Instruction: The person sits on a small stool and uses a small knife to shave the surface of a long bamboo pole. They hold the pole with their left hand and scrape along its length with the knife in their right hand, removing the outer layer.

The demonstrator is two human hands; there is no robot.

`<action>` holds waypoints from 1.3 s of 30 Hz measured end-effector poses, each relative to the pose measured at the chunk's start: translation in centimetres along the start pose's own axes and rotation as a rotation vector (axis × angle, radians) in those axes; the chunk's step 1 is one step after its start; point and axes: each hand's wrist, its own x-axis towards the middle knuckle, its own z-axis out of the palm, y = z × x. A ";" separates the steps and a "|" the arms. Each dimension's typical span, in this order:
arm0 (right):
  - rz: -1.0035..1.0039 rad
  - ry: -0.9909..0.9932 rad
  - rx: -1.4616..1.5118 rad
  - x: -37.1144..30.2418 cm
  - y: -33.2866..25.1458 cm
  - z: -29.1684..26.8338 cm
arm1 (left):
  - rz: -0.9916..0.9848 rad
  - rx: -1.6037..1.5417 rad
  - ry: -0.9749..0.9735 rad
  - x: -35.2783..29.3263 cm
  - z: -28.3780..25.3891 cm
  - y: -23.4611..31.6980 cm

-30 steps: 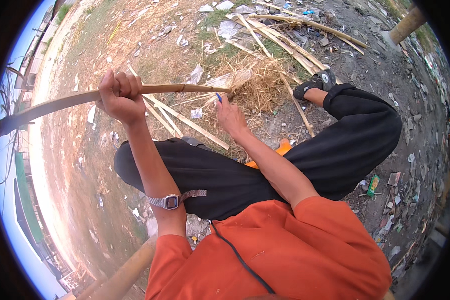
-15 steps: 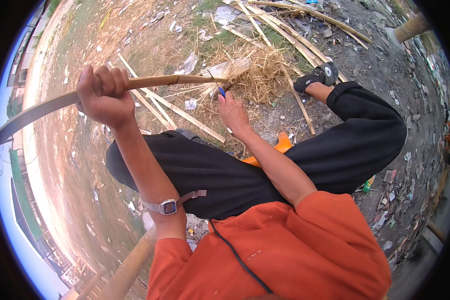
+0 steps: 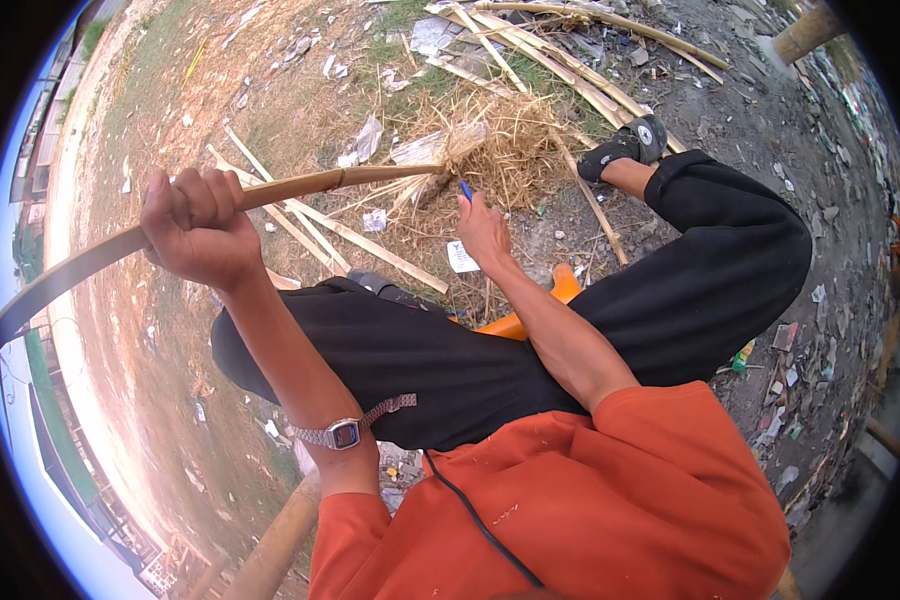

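Observation:
My left hand (image 3: 205, 225) is closed in a fist around a long bamboo strip (image 3: 300, 188). The strip bows from the far left edge, passes through the fist, and its far tip sits by the pile of shavings (image 3: 515, 150). My right hand (image 3: 485, 232) is closed on a small blue-handled tool (image 3: 466, 190), just below the strip's tip. Its working end is too small to make out. Whether tool and strip touch, I cannot tell. Under the strip's tip is a brown, stick-like piece (image 3: 428, 192) on the ground.
Loose bamboo strips (image 3: 370, 240) lie left of my right hand, and longer split lengths (image 3: 570, 75) lie beyond my foot. An orange object (image 3: 564, 285) shows between my legs. Litter and rubble (image 3: 790, 400) cover the ground at right. A thick pole (image 3: 275, 540) slants at lower left.
My right hand has drawn back slightly right and toward me, with the blue-handled tool. The fist and strip have dropped a little and shifted left. A white paper scrap now shows beside my right hand.

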 end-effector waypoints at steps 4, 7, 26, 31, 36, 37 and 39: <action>-0.187 0.011 0.165 -0.7 -5.1 -0.3 | 0.007 0.063 0.147 0.8 0.7 -0.3; -0.225 0.014 0.116 -0.6 -5.3 0.5 | 0.013 0.087 0.167 0.4 0.9 -0.1; 0.065 -0.026 0.061 0.6 -1.4 -0.9 | 0.024 0.056 0.119 0.2 1.3 -0.2; -0.204 -0.059 0.376 0.7 -5.2 -1.5 | 0.038 0.085 0.222 1.0 1.3 -0.5; -0.181 -0.088 0.082 -0.9 -6.9 -1.7 | 0.054 0.091 0.170 0.7 0.9 -0.3; -0.188 -0.078 0.041 -0.9 -7.3 -1.8 | 0.066 0.118 0.204 0.8 0.9 -0.2; -0.109 -0.128 -0.044 -0.5 -6.7 -1.2 | 0.058 0.105 0.212 1.3 0.0 0.0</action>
